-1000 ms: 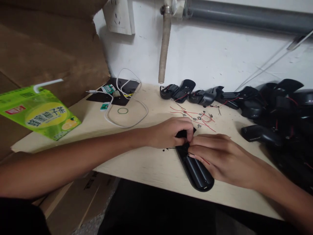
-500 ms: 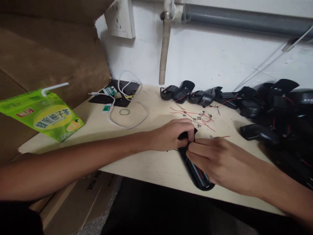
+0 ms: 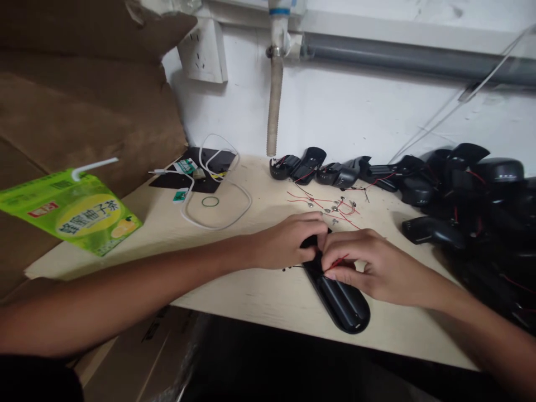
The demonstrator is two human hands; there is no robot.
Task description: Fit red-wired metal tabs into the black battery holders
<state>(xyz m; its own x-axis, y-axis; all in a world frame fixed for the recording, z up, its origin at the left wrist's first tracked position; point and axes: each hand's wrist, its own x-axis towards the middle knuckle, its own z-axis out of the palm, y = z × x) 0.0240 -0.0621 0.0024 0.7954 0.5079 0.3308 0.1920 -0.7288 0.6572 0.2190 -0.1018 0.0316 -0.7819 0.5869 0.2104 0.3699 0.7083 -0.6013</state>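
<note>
A long black plastic housing (image 3: 345,307) with a rounded near end lies at a slant on the table, close to its front edge. My left hand (image 3: 295,240) is closed around the far end of this housing, its fingers curled over and hiding that part. My right hand (image 3: 368,262) pinches a thin red wire (image 3: 338,261) between thumb and fingers, low over the housing's middle. Where the wire's lower end goes cannot be made out. Loose red wires and small metal pieces (image 3: 335,207) lie just beyond both hands.
Several black housings with red wires (image 3: 435,190) are heaped along the wall and right side. A white cable (image 3: 215,228) and a green rubber band (image 3: 210,201) lie at left. A green drink pouch (image 3: 79,215) with a straw stands by the cardboard (image 3: 92,111). A hose (image 3: 274,106) hangs above.
My right hand has turned and opened its grip into a pinch, so the red wire now shows between its fingers. My left hand stays on the housing. The view has tilted slightly upward.
</note>
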